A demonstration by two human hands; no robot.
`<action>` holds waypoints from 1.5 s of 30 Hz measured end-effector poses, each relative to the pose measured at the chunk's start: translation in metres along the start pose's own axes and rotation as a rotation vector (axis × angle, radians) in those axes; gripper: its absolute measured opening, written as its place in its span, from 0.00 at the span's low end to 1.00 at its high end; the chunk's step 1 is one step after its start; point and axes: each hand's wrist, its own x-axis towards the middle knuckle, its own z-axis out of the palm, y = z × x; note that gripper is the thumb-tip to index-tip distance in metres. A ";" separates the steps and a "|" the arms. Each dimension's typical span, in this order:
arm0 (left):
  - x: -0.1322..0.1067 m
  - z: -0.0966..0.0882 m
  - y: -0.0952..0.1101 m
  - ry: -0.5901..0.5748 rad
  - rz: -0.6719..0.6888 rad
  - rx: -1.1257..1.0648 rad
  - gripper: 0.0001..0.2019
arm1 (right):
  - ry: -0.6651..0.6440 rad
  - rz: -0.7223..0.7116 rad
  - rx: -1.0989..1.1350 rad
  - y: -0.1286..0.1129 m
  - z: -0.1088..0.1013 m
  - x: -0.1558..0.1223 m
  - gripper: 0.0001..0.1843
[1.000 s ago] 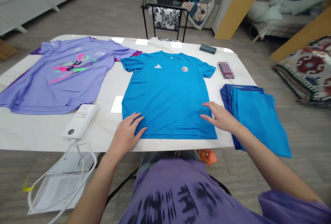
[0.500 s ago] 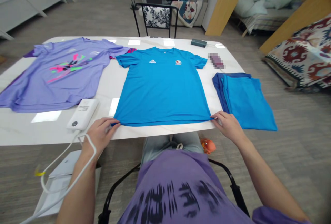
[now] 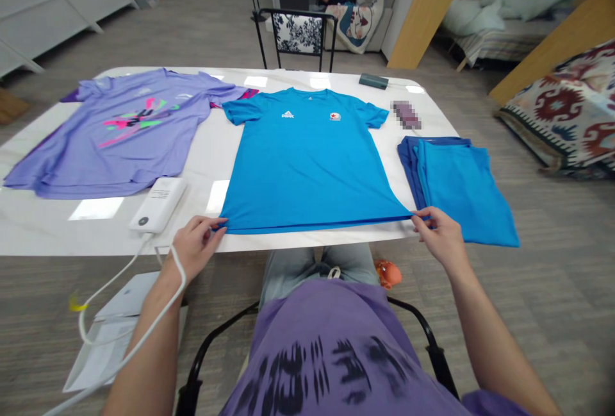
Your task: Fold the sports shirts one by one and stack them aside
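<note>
A blue T-shirt (image 3: 307,166) lies spread front up on the white table, its collar away from me and its hem near the front edge. My left hand (image 3: 198,240) pinches the left corner of the hem. The right corner is pinched between the thumb and fingers of my right hand (image 3: 439,233), which holds it slightly raised and pulled outward. Beside my right hand lie folded blue garments (image 3: 461,191), light blue over dark blue. A white device with a cable, perhaps a power bank (image 3: 159,204), rests just beyond my left hand.
A lilac T-shirt (image 3: 120,140) with a bright print covers the table's left part. A dark green case (image 3: 373,81) and a blurred-out purple item (image 3: 406,115) lie at the back right. The white cable (image 3: 163,307) loops over my left forearm. Opposite stands a chair (image 3: 298,34); a person sits beyond.
My right hand has drawn its hem corner outward to the right and slightly up, stretching the hem. My left hand keeps its pinch. The view has shifted a little.
</note>
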 end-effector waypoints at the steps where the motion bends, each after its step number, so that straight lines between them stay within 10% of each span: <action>1: 0.000 0.000 0.000 0.001 -0.018 0.002 0.23 | 0.026 -0.029 -0.032 0.000 -0.001 0.000 0.18; 19: -0.035 0.011 0.024 0.228 -0.228 -0.226 0.19 | 0.132 -0.321 -0.294 -0.003 -0.010 -0.020 0.14; 24: -0.054 0.009 0.030 0.135 -0.139 -0.002 0.15 | -0.162 -0.453 -0.470 0.005 -0.022 -0.014 0.15; 30: -0.045 0.014 0.028 0.178 -0.281 0.029 0.25 | -0.375 -0.631 -0.547 -0.114 -0.013 0.052 0.16; 34: -0.029 0.011 0.040 0.170 -0.373 0.086 0.26 | -0.481 -0.753 -0.426 -0.242 0.078 0.132 0.16; 38: -0.021 0.003 0.063 0.075 -0.349 0.083 0.16 | -0.597 -0.762 -0.346 -0.356 0.230 0.224 0.15; 42: -0.025 0.009 0.071 0.081 -0.386 0.004 0.14 | -0.538 -0.607 -0.380 -0.446 0.375 0.298 0.20; 45: -0.033 0.018 0.069 0.146 -0.433 -0.005 0.14 | -0.477 -0.499 -0.399 -0.488 0.446 0.334 0.29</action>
